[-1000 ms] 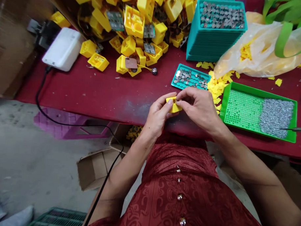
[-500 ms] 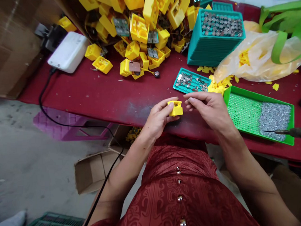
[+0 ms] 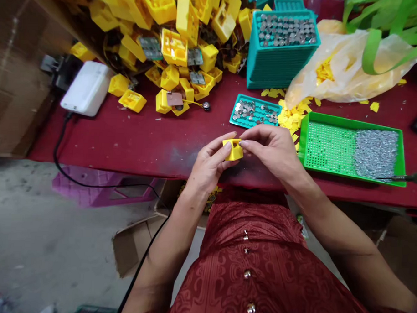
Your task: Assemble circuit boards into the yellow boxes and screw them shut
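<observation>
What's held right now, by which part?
Left hand holds a yellow block by its left side, thumb against it. Right hand is at the block's upper right edge; can't tell whether it pinches anything.

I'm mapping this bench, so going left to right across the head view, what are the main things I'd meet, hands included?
White box → left hand → yellow block → right hand → green tray.

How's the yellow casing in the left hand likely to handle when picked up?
The yellow casing looks stiff, showing no bend in the left hand. Its hollow opening suggests lightness; its flat, boxy sides should resist rolling.
</observation>
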`<state>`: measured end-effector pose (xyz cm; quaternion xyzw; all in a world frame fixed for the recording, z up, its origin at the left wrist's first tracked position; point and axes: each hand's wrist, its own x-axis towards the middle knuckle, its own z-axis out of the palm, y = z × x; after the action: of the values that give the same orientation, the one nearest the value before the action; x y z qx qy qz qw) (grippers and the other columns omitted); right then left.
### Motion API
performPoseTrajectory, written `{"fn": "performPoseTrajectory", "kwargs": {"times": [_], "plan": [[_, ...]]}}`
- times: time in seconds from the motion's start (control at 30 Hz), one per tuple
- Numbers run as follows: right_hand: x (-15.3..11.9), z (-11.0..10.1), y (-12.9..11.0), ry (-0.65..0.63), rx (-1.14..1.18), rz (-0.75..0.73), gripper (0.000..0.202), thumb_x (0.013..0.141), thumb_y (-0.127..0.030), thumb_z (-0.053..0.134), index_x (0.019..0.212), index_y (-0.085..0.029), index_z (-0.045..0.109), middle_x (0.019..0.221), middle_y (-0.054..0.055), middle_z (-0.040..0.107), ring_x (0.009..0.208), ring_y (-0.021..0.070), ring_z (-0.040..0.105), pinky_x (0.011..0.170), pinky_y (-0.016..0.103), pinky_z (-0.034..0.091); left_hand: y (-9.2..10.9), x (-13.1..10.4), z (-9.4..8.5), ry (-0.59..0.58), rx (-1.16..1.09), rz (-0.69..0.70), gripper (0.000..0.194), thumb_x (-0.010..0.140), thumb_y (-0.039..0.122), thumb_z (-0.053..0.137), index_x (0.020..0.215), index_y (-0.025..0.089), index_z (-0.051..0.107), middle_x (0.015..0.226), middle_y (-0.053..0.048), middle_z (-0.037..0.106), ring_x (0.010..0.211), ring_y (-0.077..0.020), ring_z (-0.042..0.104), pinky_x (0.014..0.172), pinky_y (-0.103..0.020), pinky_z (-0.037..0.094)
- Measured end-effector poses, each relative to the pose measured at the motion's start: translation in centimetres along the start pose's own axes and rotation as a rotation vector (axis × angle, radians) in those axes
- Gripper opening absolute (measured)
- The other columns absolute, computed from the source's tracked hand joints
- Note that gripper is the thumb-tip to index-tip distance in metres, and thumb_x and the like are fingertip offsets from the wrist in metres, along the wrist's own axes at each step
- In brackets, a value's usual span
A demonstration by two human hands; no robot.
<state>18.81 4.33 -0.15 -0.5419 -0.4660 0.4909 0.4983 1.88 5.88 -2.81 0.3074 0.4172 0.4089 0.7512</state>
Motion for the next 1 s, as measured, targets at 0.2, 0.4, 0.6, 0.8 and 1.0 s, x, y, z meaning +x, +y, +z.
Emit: {"fn": "performPoseTrajectory", "kwargs": {"times": [0.2, 0.4, 0.6, 0.8, 1.0], "plan": [[0.9, 1.0, 1.5, 0.060, 0.038, 0.021, 0.008, 0.070, -0.021, 0.075, 0.075, -0.017, 0.070, 0.071, -0.003, 0.069, 0.065, 0.0080, 0.058, 0.064, 0.025, 0.047, -0.4, 0.1, 0.1, 0.057, 0.097, 0.152, 0.044, 0.065, 0.040, 0.102, 0.105, 0.028, 0.086, 0.101, -0.001, 0.084, 0.084, -0.0118, 0.074, 0.069, -0.018, 0.058], [0.7, 0.7, 1.3, -0.003, 0.180, 0.033, 0.017, 0.071, -0.029, 0.079, 0.078, -0.016, 0.071, 0.071, -0.003, 0.068, 0.060, 0.0080, 0.057, 0.060, 0.026, 0.046, 0.1, 0.4, -0.5, -0.006, -0.051, -0.024, 0.046, 0.062, 0.042, 0.104, 0.103, 0.029, 0.087, 0.101, 0.000, 0.084, 0.082, -0.0116, 0.076, 0.069, -0.018, 0.062], [0.8, 0.8, 1.0, -0.039, 0.218, 0.035, 0.018, 0.071, -0.029, 0.080, 0.079, -0.015, 0.072, 0.072, -0.002, 0.069, 0.064, 0.0074, 0.058, 0.063, 0.024, 0.046, -0.2, 0.4, -0.1, -0.006, -0.022, 0.029, 0.039, 0.068, 0.037, 0.102, 0.103, 0.028, 0.087, 0.099, 0.000, 0.084, 0.085, -0.0121, 0.078, 0.067, -0.017, 0.061], [1.0, 0.5, 1.8, 0.004, 0.314, 0.073, 0.019, 0.068, -0.027, 0.080, 0.076, -0.015, 0.068, 0.065, -0.003, 0.065, 0.056, 0.0069, 0.054, 0.057, 0.024, 0.044, 0.2, 0.5, 0.2, 0.085, 0.019, 0.140, 0.039, 0.065, 0.029, 0.103, 0.101, 0.028, 0.087, 0.094, 0.003, 0.083, 0.079, -0.0089, 0.075, 0.065, -0.014, 0.059], [1.0, 0.3, 1.3, 0.012, 0.352, 0.075, 0.017, 0.068, -0.024, 0.081, 0.076, -0.015, 0.069, 0.064, -0.003, 0.066, 0.056, 0.0080, 0.057, 0.057, 0.024, 0.047, 1.1, 0.6, 0.2, 0.053, -0.122, -0.148, 0.022, 0.095, 0.030, 0.079, 0.114, 0.020, 0.082, 0.090, -0.001, 0.079, 0.063, -0.0067, 0.069, 0.065, -0.017, 0.062]]}}
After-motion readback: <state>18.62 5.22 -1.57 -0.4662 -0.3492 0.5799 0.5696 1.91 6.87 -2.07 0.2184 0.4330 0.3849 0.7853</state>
